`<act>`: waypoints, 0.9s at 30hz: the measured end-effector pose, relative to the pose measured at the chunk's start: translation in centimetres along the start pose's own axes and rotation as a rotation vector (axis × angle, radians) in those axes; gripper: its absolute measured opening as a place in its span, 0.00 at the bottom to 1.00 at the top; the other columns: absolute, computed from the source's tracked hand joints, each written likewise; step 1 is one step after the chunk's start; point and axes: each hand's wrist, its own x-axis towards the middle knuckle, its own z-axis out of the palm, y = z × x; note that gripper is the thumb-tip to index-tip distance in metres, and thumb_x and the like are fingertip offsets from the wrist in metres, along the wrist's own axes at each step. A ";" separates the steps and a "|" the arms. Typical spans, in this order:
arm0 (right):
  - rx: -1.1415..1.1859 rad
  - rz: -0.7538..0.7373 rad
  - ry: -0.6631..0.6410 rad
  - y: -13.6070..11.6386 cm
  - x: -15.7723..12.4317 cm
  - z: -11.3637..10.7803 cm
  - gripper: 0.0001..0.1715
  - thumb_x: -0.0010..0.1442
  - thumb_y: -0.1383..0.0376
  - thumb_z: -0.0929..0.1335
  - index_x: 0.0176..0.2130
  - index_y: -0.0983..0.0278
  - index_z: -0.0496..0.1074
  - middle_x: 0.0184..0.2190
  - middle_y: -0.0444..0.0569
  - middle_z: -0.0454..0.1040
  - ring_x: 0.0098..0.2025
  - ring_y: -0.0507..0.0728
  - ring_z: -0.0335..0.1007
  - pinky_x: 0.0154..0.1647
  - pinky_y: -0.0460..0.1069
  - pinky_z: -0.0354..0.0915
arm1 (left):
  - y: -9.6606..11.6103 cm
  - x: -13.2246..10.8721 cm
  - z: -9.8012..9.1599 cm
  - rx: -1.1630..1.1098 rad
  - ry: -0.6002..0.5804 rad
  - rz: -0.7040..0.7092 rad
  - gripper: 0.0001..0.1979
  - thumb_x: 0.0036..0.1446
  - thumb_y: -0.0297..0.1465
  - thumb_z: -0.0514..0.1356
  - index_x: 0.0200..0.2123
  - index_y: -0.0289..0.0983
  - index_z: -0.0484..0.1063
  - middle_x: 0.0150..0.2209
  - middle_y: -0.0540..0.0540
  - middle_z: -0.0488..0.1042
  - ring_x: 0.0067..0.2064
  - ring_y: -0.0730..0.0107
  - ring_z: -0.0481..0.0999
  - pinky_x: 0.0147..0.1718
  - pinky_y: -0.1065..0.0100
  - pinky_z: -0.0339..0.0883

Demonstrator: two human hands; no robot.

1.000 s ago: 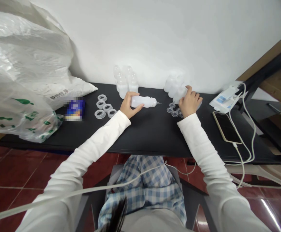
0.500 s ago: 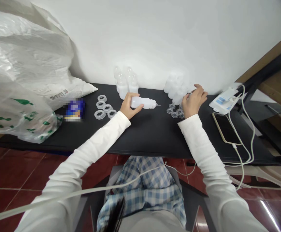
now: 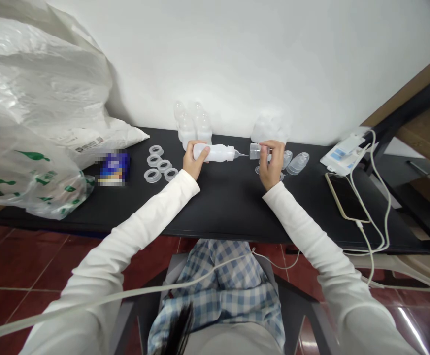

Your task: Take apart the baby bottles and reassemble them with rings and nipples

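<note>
My left hand point(image 3: 195, 160) grips a white plastic bottle point(image 3: 216, 153) lying sideways, its clear pointed nipple point(image 3: 240, 154) facing right. My right hand point(image 3: 272, 162) pinches a clear cap point(image 3: 254, 151), open end toward the nipple and a small gap apart from it. Beside the right hand lie more clear caps point(image 3: 298, 163). Some clear discs point(image 3: 258, 170) are partly hidden under that hand. Several translucent rings point(image 3: 152, 175) lie left of the left hand. Capped bottles point(image 3: 187, 130) stand behind it, and a cluster of white bottles point(image 3: 270, 128) stands behind the right hand.
Large plastic bags point(image 3: 41, 98) fill the left end of the black table point(image 3: 215, 207), with a blue packet point(image 3: 114, 167) beside them. At the right are a phone point(image 3: 347, 196), white cables point(image 3: 387, 207) and a white power strip point(image 3: 344, 154). A white wall closes off the back.
My right hand has moved left from the cap area and now holds a clear cap near the nipple. The bottle in my left hand has shifted slightly left and up.
</note>
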 end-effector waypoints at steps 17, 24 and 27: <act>0.060 -0.098 -0.104 0.2 -2.2 2.3 0.21 0.71 0.49 0.55 0.39 0.59 0.66 0.37 0.53 0.69 0.44 0.61 0.67 0.49 0.61 0.69 | 3.0 -1.1 0.7 -0.246 -0.433 -0.455 0.29 0.49 0.59 0.63 0.27 0.40 0.59 0.15 0.54 0.66 0.12 0.76 0.63 0.09 0.75 0.49; 0.149 -0.296 -0.185 0.4 -2.6 2.2 0.17 0.71 0.54 0.56 0.40 0.59 0.66 0.38 0.52 0.67 0.42 0.58 0.68 0.47 0.58 0.69 | 3.6 -0.7 0.6 -0.170 -0.510 -0.620 0.28 0.52 0.60 0.55 0.26 0.40 0.62 0.14 0.48 0.70 0.08 0.78 0.52 0.08 0.72 0.37; 0.147 -0.276 -0.164 -0.3 -2.6 2.6 0.15 0.70 0.58 0.55 0.39 0.59 0.65 0.38 0.51 0.67 0.42 0.58 0.68 0.46 0.57 0.70 | 3.7 -0.8 0.9 -0.156 -0.509 -0.648 0.28 0.52 0.61 0.54 0.26 0.40 0.62 0.14 0.47 0.69 0.09 0.78 0.52 0.09 0.71 0.36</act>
